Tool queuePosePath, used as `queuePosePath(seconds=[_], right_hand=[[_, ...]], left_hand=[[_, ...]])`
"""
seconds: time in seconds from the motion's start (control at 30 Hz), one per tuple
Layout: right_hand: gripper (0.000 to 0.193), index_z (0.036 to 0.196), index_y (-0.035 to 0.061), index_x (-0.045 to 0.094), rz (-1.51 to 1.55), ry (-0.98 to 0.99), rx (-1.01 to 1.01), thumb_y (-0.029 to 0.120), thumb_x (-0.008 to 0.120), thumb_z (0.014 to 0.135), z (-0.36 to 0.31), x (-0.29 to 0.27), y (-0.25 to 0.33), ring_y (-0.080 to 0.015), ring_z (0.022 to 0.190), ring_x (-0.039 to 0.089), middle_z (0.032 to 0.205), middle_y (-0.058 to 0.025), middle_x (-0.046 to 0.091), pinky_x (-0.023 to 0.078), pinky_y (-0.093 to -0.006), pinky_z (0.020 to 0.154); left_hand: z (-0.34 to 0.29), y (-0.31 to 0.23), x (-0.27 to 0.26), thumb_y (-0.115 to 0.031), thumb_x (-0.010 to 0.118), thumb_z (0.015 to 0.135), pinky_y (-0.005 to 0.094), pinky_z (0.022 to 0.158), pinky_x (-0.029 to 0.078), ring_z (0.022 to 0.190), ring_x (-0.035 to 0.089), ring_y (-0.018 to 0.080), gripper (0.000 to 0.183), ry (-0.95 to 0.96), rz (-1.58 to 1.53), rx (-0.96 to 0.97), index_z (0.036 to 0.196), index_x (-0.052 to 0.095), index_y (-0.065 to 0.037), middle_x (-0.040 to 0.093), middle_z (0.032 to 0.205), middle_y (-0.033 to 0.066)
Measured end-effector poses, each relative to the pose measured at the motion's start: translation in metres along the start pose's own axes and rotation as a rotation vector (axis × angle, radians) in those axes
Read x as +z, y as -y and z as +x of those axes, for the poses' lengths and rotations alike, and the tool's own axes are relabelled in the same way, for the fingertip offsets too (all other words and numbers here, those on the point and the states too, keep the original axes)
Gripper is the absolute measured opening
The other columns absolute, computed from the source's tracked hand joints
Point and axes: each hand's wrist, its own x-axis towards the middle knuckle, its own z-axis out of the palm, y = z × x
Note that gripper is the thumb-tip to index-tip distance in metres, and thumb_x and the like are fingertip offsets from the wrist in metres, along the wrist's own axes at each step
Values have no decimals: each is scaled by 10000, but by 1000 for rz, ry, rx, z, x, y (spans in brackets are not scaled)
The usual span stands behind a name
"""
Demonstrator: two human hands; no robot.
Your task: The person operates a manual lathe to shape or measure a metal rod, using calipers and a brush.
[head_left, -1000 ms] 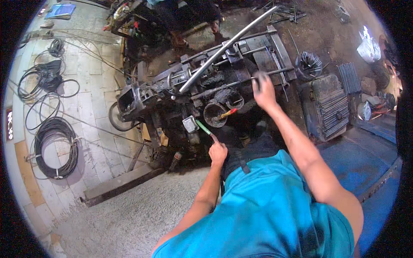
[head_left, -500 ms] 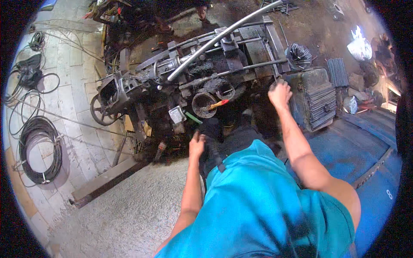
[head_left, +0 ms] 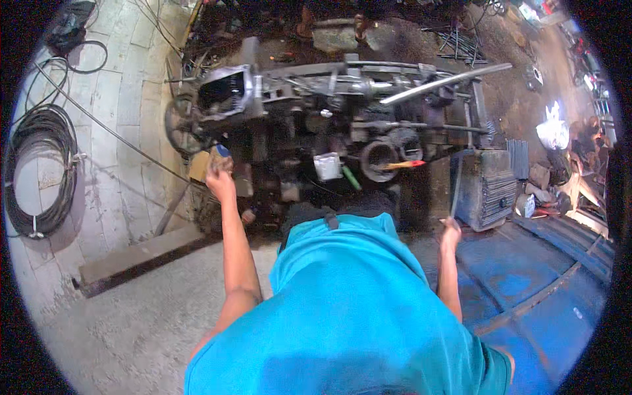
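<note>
Beside the greasy engine block (head_left: pixel 342 125), at its left end, a small blue-tipped object (head_left: pixel 219 156) is gripped by the left hand (head_left: pixel 220 181); right hand (head_left: pixel 451 232) is closed round a thin dark rod (head_left: pixel 455 187) nr the grey ribbed casing (head_left: pixel 490 187).

A pale tiled concrete floor (head_left: pixel 125 125) at the frame's left carries a coiled black cable (head_left: pixel 41 171), a greasy dark metal machine assembly (head_left: pixel 329 112) stands at upper centre, and a grey ribbed motor block (head_left: pixel 490 187) sits at right.
</note>
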Motion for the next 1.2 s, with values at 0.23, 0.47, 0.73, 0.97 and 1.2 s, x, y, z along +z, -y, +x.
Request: queuePosePath(seconds=[0.23,0.47,0.73,0.97,1.2], right_hand=[[476,1336,74,428,498,114,-268,186,622,915,-202,90,146,-115,553,478,824,-32,518,427,-244,484],[321,1226,12,573,-242,165,-724,166,505,953,-315,284,294,-272,978,604,1132,-160,651,451,-364,897],[241,1168,92,543,170,1154,169,222,437,994,-439,446,361,-66,456,270,586,67,287,250,-248,412],[241,1140,49,491,704,994,383,177,429,945,-402,461,366,-91,418,230,549,52,259,206,-257,389],[208,981,42,625,-850,373,-831,104,542,802,-389,430,370,-424,849,655,889,-258,664,541,-494,736]], left_hand=[[158,-80,-85,-133,544,891,388,840,505,867,675,314,421,-246,383,430,1289,486,-8,681,1023,195],[283,-28,-81,-236,556,863,488,952,428,1093,552,461,631,-68,430,317,1367,348,84,565,1177,334],[293,-5,-64,-338,535,881,499,902,464,1025,596,456,580,-107,438,229,1305,469,52,612,1103,315],[282,-24,-64,-308,553,870,508,858,478,963,618,451,543,-91,452,224,1301,479,15,635,1046,304],[270,-26,-73,-291,555,872,514,821,478,935,625,446,519,-151,454,252,1281,469,18,638,1030,302]])
